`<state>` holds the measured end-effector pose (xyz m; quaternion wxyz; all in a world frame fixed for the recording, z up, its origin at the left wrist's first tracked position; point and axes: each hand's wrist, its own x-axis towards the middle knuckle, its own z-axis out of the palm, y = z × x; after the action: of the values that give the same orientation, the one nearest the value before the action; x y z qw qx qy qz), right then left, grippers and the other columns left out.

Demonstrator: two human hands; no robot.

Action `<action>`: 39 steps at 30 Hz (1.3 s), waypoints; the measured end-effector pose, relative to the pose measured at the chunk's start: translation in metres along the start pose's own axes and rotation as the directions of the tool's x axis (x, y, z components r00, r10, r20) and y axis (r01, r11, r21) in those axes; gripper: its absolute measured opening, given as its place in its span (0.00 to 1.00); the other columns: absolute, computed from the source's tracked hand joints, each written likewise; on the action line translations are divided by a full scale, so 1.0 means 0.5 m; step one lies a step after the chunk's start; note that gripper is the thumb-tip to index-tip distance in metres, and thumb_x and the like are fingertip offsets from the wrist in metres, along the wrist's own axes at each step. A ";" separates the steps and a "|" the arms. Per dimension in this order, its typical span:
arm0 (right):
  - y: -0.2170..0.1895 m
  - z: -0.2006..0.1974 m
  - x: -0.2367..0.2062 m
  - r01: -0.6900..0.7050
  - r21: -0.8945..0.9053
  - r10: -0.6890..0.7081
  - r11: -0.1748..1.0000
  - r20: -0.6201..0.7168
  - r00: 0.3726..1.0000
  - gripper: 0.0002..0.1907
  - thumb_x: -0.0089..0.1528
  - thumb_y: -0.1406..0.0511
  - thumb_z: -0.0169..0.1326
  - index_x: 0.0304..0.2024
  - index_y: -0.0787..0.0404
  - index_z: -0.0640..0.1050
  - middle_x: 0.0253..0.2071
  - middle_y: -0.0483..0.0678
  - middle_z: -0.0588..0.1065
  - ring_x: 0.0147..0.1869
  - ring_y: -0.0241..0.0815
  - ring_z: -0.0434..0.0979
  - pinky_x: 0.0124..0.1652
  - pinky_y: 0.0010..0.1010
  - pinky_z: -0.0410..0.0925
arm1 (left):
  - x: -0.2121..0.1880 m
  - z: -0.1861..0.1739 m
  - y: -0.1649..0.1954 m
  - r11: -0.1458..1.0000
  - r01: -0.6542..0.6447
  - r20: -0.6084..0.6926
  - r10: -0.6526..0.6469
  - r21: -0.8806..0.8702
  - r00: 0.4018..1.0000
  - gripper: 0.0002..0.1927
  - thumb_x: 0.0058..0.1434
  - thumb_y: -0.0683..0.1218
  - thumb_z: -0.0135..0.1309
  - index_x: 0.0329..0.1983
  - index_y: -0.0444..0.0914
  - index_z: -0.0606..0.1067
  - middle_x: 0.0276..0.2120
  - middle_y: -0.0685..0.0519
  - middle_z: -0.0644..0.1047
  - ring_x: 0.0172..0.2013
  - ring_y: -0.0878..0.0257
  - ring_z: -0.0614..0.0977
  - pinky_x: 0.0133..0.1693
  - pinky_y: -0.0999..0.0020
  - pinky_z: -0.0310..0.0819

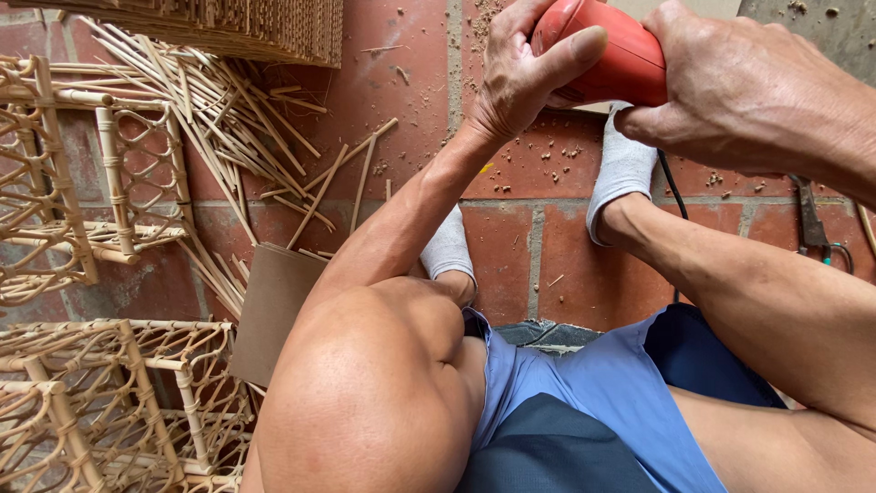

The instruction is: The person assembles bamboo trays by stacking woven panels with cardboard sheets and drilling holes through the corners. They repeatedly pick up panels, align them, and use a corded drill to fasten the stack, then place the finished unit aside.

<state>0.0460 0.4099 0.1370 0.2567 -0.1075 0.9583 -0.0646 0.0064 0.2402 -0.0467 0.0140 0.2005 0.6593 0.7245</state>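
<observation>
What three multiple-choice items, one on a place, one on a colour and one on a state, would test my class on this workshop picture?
1. Where do the woven cane frames lie?
A. on the person's left, on the brick floor
B. on the person's lap
C. hung on a wall

2. What colour is the power tool?
A. blue
B. red-orange
C. green

3. How is the power tool held?
A. lying loose on the floor
B. in one hand only
C. gripped by both hands

Answers:
1 A: the frames rest on the brick floor at the picture's left side, beside the loose cane strips.
2 B: its casing shows red-orange between the fingers.
3 C: the left hand and the right hand both wrap around it above the white socks.
</observation>
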 end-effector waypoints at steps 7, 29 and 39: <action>0.000 -0.007 0.018 -0.011 0.057 0.008 0.998 0.054 0.998 0.33 0.55 0.62 0.65 0.63 0.60 0.73 0.34 0.63 0.79 0.33 0.59 0.82 0.36 0.47 0.75 | -0.002 -0.005 -0.004 0.999 0.043 -0.009 -0.043 0.008 0.999 0.37 0.58 0.73 0.57 0.48 0.35 0.78 0.40 0.50 0.82 0.42 0.60 0.86 0.46 0.61 0.85; -0.046 -0.030 0.012 -0.250 0.010 0.242 0.968 0.214 0.946 0.29 0.60 0.59 0.60 0.64 0.55 0.72 0.32 0.62 0.79 0.30 0.59 0.82 0.35 0.48 0.75 | -0.008 -0.009 -0.005 0.998 0.054 -0.013 -0.054 -0.026 0.998 0.36 0.58 0.72 0.56 0.51 0.37 0.77 0.40 0.50 0.81 0.41 0.59 0.86 0.44 0.63 0.85; 0.014 -0.052 0.024 -0.002 -0.058 0.009 0.998 0.127 0.992 0.26 0.59 0.56 0.65 0.55 0.62 0.76 0.32 0.58 0.78 0.35 0.54 0.80 0.36 0.44 0.74 | 0.058 -0.035 0.028 0.908 -0.231 -0.048 0.264 0.349 0.963 0.21 0.65 0.59 0.60 0.50 0.39 0.78 0.38 0.50 0.82 0.40 0.57 0.84 0.45 0.61 0.80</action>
<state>0.0214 0.4157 0.1520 0.3141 -0.1159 0.9418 -0.0293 -0.0223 0.2299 -0.0262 -0.1439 0.2474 0.7438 0.6041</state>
